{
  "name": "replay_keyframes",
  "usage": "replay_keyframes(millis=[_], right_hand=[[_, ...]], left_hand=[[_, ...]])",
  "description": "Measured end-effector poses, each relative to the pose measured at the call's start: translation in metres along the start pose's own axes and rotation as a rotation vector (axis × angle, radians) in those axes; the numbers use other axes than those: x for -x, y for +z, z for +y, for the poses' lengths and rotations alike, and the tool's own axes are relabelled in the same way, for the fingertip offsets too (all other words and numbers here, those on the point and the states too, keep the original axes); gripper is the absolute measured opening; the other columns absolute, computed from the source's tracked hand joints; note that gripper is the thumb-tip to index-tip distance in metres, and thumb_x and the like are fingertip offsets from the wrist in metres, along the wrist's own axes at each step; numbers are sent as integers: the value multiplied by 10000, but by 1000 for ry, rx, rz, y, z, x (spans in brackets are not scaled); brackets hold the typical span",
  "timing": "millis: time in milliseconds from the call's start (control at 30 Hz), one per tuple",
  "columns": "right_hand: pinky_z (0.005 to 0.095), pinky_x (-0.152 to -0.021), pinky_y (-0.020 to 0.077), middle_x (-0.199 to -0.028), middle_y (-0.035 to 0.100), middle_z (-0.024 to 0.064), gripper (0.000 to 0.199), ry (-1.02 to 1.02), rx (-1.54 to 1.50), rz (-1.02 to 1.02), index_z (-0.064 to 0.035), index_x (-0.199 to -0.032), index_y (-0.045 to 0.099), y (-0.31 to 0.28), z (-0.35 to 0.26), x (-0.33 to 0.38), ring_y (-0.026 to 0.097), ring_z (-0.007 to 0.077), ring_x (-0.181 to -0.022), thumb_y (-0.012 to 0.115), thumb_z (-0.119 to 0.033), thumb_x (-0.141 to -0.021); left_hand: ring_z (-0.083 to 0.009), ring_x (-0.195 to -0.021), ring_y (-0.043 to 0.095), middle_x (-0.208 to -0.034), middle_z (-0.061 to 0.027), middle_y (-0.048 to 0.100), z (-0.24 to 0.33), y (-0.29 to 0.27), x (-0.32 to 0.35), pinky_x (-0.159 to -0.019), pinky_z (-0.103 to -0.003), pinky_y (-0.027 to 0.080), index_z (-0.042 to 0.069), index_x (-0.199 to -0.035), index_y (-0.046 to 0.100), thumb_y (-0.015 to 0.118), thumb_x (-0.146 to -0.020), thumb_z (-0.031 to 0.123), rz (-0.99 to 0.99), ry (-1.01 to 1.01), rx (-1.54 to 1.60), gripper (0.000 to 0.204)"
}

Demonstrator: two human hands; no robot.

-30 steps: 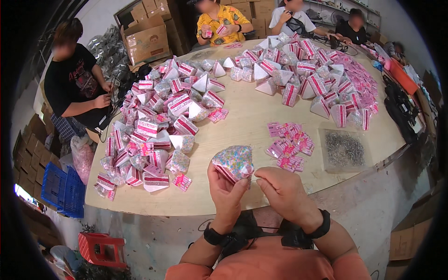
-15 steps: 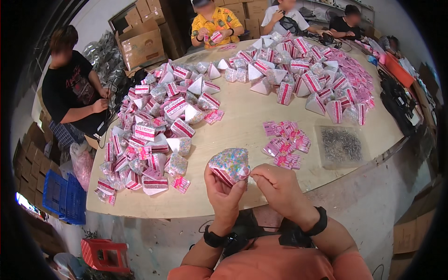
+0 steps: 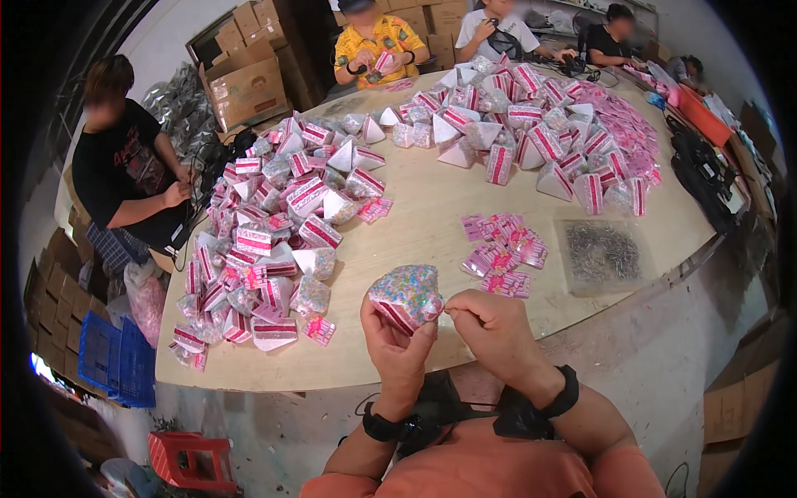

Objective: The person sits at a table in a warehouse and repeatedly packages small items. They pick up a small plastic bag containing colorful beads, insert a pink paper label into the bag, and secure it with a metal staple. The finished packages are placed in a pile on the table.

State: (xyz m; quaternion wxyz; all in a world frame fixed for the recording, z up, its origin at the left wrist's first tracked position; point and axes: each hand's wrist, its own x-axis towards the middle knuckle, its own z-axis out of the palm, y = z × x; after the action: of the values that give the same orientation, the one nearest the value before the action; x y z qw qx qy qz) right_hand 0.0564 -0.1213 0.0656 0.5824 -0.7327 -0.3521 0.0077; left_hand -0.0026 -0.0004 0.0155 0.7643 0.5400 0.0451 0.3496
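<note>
My left hand [image 3: 394,353] is closed around a toy cake slice [image 3: 406,289], a wedge with colourful sprinkles on top and a dark pink layer in its side. It is held over the table's near edge, its narrow tip toward my right. Right beside that tip, my right hand [image 3: 500,336] pinches thumb and forefinger together; whatever is between them is too small to make out. Pink printed cards [image 3: 505,253] lie loose beyond my right hand. To their right, a clear shallow box [image 3: 573,285] holds many small metal pieces [image 3: 610,253].
Bagged cake slices are heaped on the table [image 3: 415,195] at left [image 3: 307,195] and far right [image 3: 501,164], with pink cards [image 3: 627,124] beside the far heap. Several people sit or stand around it. Blue crates [image 3: 124,357] and a red stool [image 3: 191,461] stand at lower left.
My hands and the cake slice keep nearly the same pose. The whole view has shifted slightly. Across the table, the hands of the person in yellow have moved a little.
</note>
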Motion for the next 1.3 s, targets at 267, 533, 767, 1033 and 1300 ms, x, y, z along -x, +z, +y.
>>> replay_keyframes(millis=[267, 533, 767, 1033, 1300], right_hand=[[296, -555, 433, -694, 579, 126, 113, -46, 67, 37, 10, -841, 596, 3, 5, 2, 572, 215, -616, 516, -47, -785], [308, -557, 433, -697, 568, 136, 101, -79, 121, 64, 11, -835, 585, 7, 10, 2, 569, 241, -616, 512, -37, -785], [317, -559, 435, -704, 571, 140, 100, -71, 143, 80, 10, -833, 585, 8, 14, 2, 575, 248, -625, 509, -33, -785], [330, -560, 434, -699, 569, 146, 103, -36, 114, 58, -1, -831, 582, 9, 15, 1, 573, 269, -637, 503, -58, -796], [379, -554, 424, -682, 552, 164, 98, -14, 88, 57, -23, -827, 565, 11, 19, 1, 557, 334, -644, 499, -92, -805]], left_hand=[[-207, -1091, 448, -1192, -132, 377, -3, -1, 1, -926, -325, 390, -21, -1299, 200, 626, -699, -55, -28, 108, -144, 737], [-210, -1101, 440, -1200, -135, 372, -5, -2, 1, -923, -328, 392, -22, -1304, 195, 637, -699, -46, -14, 99, -179, 750], [-205, -1091, 447, -1193, -133, 380, -8, -3, -1, -925, -327, 388, -27, -1297, 203, 629, -702, -46, -19, 64, -167, 732], [-203, -1085, 452, -1186, -131, 388, -9, -5, -1, -927, -328, 386, -26, -1295, 205, 622, -707, -49, -8, 33, -169, 721], [-207, -1089, 449, -1193, -134, 380, -8, -5, 0, -922, -330, 388, -25, -1303, 196, 618, -708, -52, -31, 77, -245, 730]])
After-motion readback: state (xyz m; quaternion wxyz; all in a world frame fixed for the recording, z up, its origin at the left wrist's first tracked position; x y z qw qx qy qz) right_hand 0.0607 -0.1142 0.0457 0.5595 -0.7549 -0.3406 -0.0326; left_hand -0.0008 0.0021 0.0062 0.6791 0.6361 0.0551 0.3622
